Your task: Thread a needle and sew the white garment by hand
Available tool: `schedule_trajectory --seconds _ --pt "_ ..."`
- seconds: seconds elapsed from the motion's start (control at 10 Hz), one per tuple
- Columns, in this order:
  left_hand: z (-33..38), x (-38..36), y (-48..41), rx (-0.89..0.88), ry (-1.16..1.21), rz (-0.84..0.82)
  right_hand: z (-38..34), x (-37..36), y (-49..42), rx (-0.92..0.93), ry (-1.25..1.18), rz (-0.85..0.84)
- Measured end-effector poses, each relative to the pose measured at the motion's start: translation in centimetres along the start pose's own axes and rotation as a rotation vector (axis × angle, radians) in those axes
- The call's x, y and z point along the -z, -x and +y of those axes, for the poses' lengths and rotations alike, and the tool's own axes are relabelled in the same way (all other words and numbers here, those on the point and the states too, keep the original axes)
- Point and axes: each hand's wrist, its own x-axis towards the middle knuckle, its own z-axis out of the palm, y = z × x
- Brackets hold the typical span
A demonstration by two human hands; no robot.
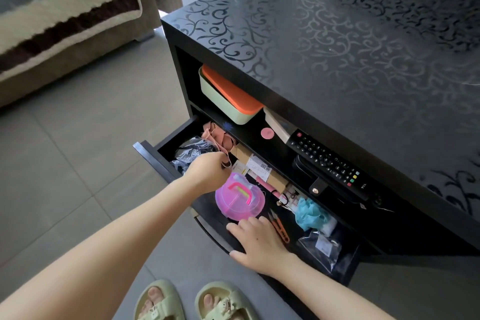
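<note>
I judge the pink sewing box (239, 196) light, rigid, slick, best lifted by its handle; left hand (207, 171) pinches a pink strap (226, 161), right hand (259, 244) rests spread just near of it

Both hands reach forward: left hand (207, 170) pinched closed, right hand (257, 240) flat, fingers spread.

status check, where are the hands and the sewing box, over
Left hand pinching a pink strap in the open drawer. Right hand flat beside the pink sewing box, not gripping. No needle or garment in view. Orange snips partly under right fingers.
</note>
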Motion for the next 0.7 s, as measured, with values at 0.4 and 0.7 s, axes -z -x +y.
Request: schedule_trajectory --seconds 0.4,0.7 --pt "1.1 4.0 1.2 -0.014 -0.011 0.114 3.6 2.9 -1.0 -0.136 0.278 0.156" --pt "1.2 6.3 2.8 0.045 0.124 0.215 6.0 7.9 -2.1 -0.064 0.417 0.182"
